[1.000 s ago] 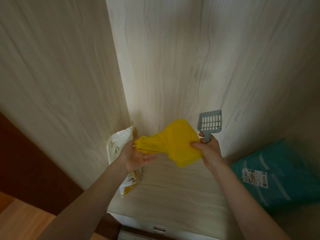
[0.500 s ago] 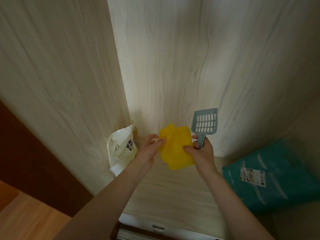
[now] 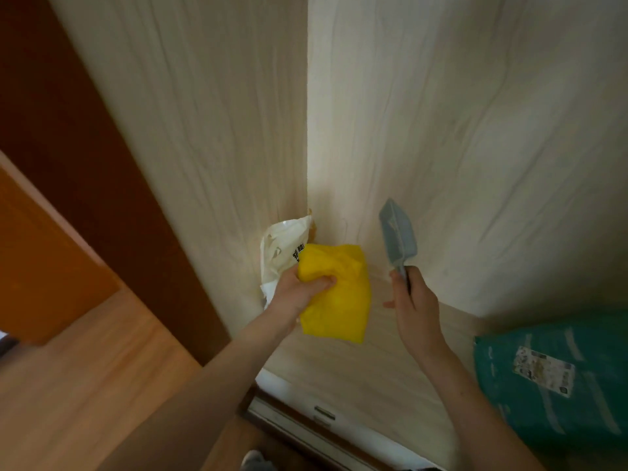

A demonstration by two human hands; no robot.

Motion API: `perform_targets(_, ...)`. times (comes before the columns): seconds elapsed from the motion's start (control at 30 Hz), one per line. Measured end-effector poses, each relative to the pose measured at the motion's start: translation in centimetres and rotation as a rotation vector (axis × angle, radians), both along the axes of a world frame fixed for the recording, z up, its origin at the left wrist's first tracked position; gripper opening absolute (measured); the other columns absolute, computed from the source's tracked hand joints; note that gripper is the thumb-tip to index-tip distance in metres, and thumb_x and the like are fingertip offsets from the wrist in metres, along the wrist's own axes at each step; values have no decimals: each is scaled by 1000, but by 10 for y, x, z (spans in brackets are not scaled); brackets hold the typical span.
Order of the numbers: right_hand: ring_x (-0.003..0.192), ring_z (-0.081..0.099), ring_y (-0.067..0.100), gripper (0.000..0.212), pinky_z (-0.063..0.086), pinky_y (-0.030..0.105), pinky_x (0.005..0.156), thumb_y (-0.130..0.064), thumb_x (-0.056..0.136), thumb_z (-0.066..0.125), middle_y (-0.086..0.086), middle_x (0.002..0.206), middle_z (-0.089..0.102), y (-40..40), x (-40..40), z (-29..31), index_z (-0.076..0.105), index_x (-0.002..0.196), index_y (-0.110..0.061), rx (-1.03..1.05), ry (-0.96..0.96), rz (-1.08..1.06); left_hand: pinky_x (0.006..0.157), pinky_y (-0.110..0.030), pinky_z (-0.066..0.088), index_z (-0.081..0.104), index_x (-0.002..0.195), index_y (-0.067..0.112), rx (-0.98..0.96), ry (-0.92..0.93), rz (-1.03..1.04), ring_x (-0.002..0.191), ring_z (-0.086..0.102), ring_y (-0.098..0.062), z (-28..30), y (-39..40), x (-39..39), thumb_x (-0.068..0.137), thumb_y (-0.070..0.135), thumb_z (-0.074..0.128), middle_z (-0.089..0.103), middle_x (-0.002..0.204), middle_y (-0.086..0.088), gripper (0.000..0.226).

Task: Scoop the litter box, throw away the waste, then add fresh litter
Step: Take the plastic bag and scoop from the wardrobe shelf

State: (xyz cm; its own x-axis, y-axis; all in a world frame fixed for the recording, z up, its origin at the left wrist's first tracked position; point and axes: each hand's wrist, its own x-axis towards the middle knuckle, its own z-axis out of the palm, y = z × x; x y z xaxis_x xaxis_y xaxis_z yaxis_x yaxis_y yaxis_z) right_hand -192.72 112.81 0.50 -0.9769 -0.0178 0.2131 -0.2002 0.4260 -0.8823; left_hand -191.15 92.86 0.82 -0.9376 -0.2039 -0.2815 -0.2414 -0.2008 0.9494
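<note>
My left hand (image 3: pixel 300 294) grips a folded yellow plastic bag (image 3: pixel 336 300) that hangs down above a pale wooden shelf top (image 3: pixel 367 375). A little to the right, my right hand (image 3: pixel 413 307) holds a grey-blue litter scoop (image 3: pixel 397 237) by its handle, blade up and turned edge-on. The two hands are apart, and the right hand does not touch the yellow bag. No litter box is in view.
A white printed bag (image 3: pixel 283 253) leans in the corner behind my left hand. A large teal package (image 3: pixel 557 375) with a white label lies on the shelf at the right. Pale wood-grain walls enclose the corner. A drawer front (image 3: pixel 323 414) is below; brown wood floor lies left.
My right hand has let go of the yellow bag, which now hangs from my left hand alone. The scoop has turned edge-on. The view has swung to the left.
</note>
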Motion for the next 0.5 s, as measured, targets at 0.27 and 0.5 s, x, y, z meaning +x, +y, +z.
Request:
perform_targets(0.27, 54, 47, 13, 18, 30, 17, 46, -27, 100, 45, -5, 58, 46, -48, 39, 1, 52, 84, -21, 197, 195, 152, 75, -15, 51, 59, 110, 39, -433, 183, 82, 88, 62, 6, -5, -53, 62, 80, 15, 75, 65, 96, 23, 42)
perform_targets(0.5, 48, 41, 5, 15, 28, 10, 47, -26, 97, 48, -11, 55, 41, -102, 118, -1, 60, 93, -17, 138, 132, 346, 69, -11, 48, 55, 106, 45, -419, 127, 30, 87, 62, 10, -10, -108, 137, 78, 16, 77, 65, 97, 23, 46)
